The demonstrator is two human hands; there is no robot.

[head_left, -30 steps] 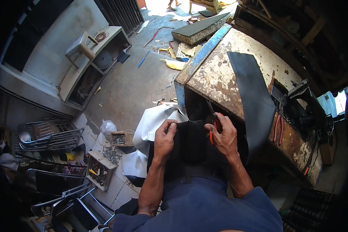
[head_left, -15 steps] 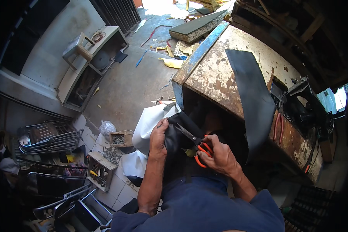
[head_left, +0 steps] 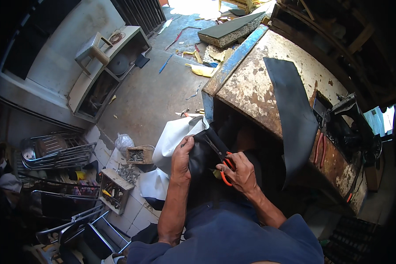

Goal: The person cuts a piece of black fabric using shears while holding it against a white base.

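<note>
My left hand (head_left: 181, 159) is closed on a piece of sheet material, thumb on top, near its upper edge. The sheet is black (head_left: 197, 155) on one face and white (head_left: 167, 137) on the other, and hangs in folds over my lap. In my right hand (head_left: 241, 170) is a pair of scissors (head_left: 225, 177) with orange handles, fingers wrapped round the loops. Its dark blades point up and left, lying against the black material just right of my left hand. Whether the tips bite into the material I cannot tell.
A worn workbench (head_left: 244, 94) at right carries a long black sheet piece (head_left: 292, 110), red-handled pliers (head_left: 320, 149) and a black sewing machine (head_left: 350, 127). At left are a wooden box of tools (head_left: 114, 193), a smaller box (head_left: 139, 155) and metal chair frames (head_left: 59, 152). Foam (head_left: 231, 33) lies beyond.
My right hand has moved left and slightly up with the scissors, toward my left hand. My left hand keeps its hold on the sheet. The whole view has shifted slightly.
</note>
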